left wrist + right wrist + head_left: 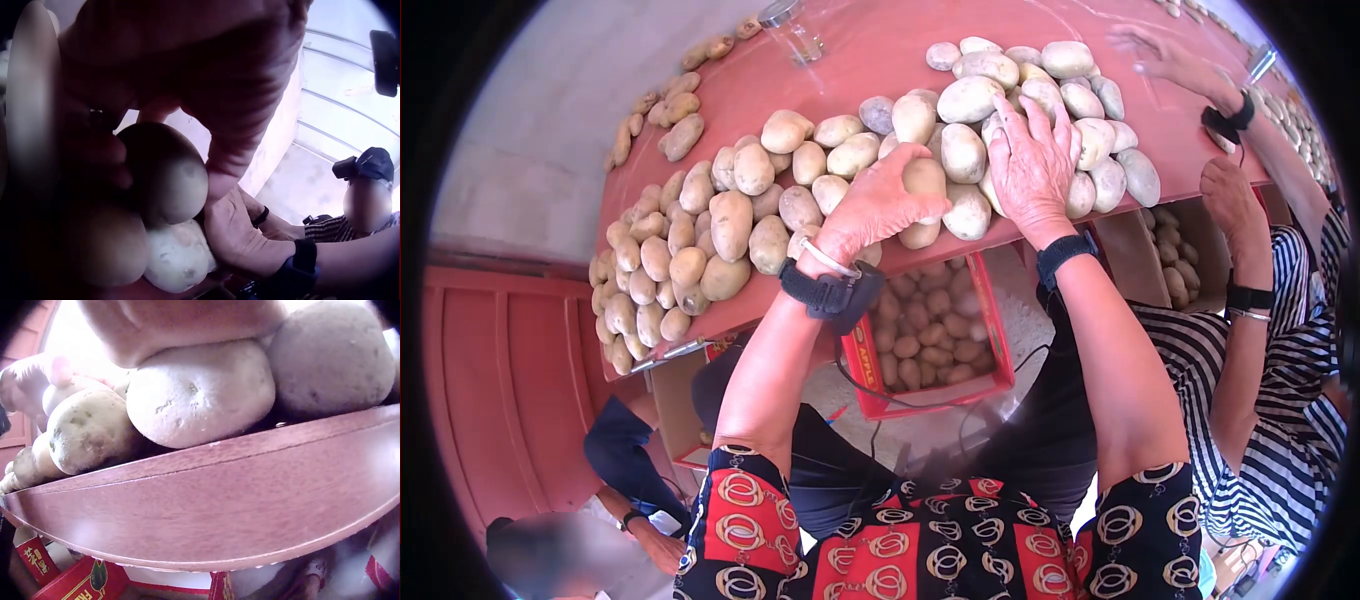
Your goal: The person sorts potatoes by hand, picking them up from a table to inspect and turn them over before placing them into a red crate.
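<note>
Patterned sleeves [920, 545] nearest; left hand [878, 205] grips 1 potato [923, 180] at the tabletop [870, 50] edge, right hand [1032, 165] flat on the 1 o'clock heap. Crate [990, 310] below looks half-filled; many potatoes remain unsorted.

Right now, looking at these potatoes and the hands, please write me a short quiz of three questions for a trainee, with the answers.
1. True or false: the left hand grips a potato.
2. Where does the right hand rest? A) in the red box B) flat on the potato pile C) on a sleeve
3. Fill in: under the table edge stands a red ____ with potatoes in it.

Key: 1 true; 2 B; 3 box.
</note>
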`<action>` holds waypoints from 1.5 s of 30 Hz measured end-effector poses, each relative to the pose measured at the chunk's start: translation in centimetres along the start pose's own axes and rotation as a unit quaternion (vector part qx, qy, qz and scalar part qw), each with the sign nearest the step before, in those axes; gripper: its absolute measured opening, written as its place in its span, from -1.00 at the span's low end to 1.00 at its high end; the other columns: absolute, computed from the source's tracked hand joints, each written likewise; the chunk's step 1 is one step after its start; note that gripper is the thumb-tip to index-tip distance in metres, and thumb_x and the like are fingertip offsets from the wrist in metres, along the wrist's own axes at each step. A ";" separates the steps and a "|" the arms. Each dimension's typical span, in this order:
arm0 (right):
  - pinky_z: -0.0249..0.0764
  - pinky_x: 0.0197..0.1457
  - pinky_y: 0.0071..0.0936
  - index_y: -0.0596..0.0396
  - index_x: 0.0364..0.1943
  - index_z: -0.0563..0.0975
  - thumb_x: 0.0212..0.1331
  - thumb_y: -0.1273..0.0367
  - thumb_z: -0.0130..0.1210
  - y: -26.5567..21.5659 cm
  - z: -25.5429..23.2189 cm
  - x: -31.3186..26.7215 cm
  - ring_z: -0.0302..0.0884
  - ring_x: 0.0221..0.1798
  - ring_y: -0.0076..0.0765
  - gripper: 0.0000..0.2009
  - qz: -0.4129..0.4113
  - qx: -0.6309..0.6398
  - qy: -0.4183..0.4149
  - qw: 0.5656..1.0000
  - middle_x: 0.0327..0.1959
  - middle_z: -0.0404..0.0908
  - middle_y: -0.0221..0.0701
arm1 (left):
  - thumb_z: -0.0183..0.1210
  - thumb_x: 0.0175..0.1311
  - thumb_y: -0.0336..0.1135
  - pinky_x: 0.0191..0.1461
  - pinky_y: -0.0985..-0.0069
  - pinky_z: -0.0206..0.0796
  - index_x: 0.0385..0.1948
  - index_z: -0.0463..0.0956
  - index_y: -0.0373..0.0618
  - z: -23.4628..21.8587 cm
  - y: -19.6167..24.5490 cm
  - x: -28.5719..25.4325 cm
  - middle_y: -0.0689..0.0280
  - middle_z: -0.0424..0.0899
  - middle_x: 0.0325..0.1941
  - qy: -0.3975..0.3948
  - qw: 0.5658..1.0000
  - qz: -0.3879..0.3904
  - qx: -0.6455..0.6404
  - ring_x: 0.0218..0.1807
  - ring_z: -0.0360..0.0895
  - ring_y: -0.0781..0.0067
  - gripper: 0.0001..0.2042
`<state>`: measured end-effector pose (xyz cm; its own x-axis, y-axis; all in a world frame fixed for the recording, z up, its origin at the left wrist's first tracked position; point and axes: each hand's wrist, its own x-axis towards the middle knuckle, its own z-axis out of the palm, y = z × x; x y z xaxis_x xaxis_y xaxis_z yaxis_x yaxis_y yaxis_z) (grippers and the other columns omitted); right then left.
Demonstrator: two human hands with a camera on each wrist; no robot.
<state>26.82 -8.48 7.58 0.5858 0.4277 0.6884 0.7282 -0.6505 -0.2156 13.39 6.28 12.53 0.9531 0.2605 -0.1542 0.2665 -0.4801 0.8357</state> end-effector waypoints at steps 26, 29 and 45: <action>0.09 0.24 -0.05 0.03 0.08 0.45 0.06 0.31 -0.04 -1.0 -2.0 0.5 0.19 0.19 0.11 -0.58 0.001 0.047 0.007 0.999 0.04 0.39 -0.14 | 0.18 0.24 -0.37 -0.35 0.73 0.32 -0.01 0.40 -0.24 2.5 3.0 -5.9 0.29 0.54 -0.03 0.270 0.954 0.085 -0.100 -0.37 0.48 0.69 -0.68; 0.10 0.24 -0.03 0.04 0.05 0.46 0.01 0.32 -0.02 -0.8 -1.6 0.6 0.18 0.20 0.15 -0.57 -0.026 0.038 0.040 0.998 0.02 0.39 -0.14 | 0.13 0.26 -0.46 -0.24 0.69 0.33 -0.11 0.47 -0.14 4.6 0.9 -7.6 0.40 0.56 -0.22 0.027 0.978 0.118 -0.173 -0.31 0.45 0.71 -0.82; 0.17 0.26 -0.07 0.12 0.06 0.46 0.07 0.38 -0.05 -0.9 -1.7 0.4 0.23 0.19 0.12 -0.59 -0.062 0.030 0.022 0.997 0.06 0.40 -0.09 | 0.02 0.20 -0.31 0.03 0.26 0.37 -0.04 0.50 -0.04 15.1 -24.5 -7.3 0.05 0.63 -0.18 -0.115 0.965 -0.182 0.150 -0.07 0.56 0.04 -0.71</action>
<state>25.74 -8.80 9.24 0.4746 0.4736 0.7419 0.8148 -0.5553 -0.1668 2.11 3.50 -14.78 0.7859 0.2807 -0.5510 0.5863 -0.6215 0.5196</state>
